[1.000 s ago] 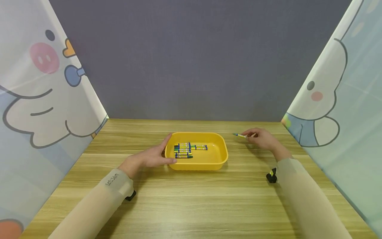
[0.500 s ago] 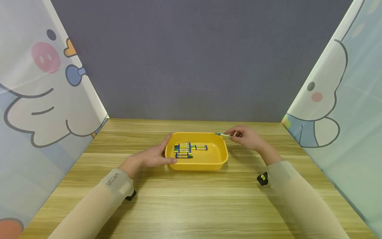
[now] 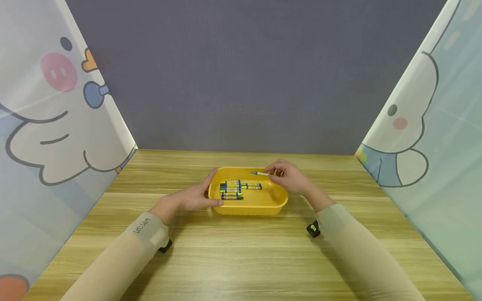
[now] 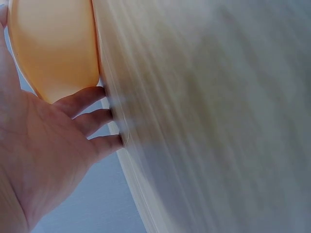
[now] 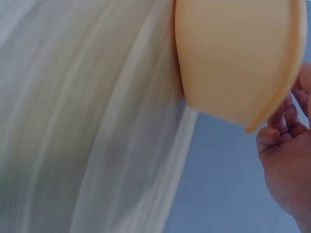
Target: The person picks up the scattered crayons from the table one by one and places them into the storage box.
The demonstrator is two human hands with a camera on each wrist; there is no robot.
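Note:
In the head view a yellow plastic basin [image 3: 263,198] stands on the wooden table. Inside its left half lie several crayons [image 3: 231,190] with yellow-and-blue wrappers, most in a stacked row and a couple to the right. My left hand [image 3: 190,197] rests against the basin's left end, thumb at the front rim, the fingers fairly straight. The left wrist view has its fingertips [image 4: 116,141] down at the table beside the basin. My right hand [image 3: 290,177] pinches a green-tipped crayon [image 3: 260,173] above the basin's back right part. In the right wrist view this crayon is hidden.
The wooden table [image 3: 241,259] runs back to a dark grey panel [image 3: 241,75]. Cartoon-printed sheets [image 3: 406,113] flank it on both sides. A small black wrist camera [image 3: 313,229] hangs under my right sleeve.
My right hand has carried the pinched crayon left, from beside the basin over its right rim to above its inside. My left hand has stayed at the basin's left end.

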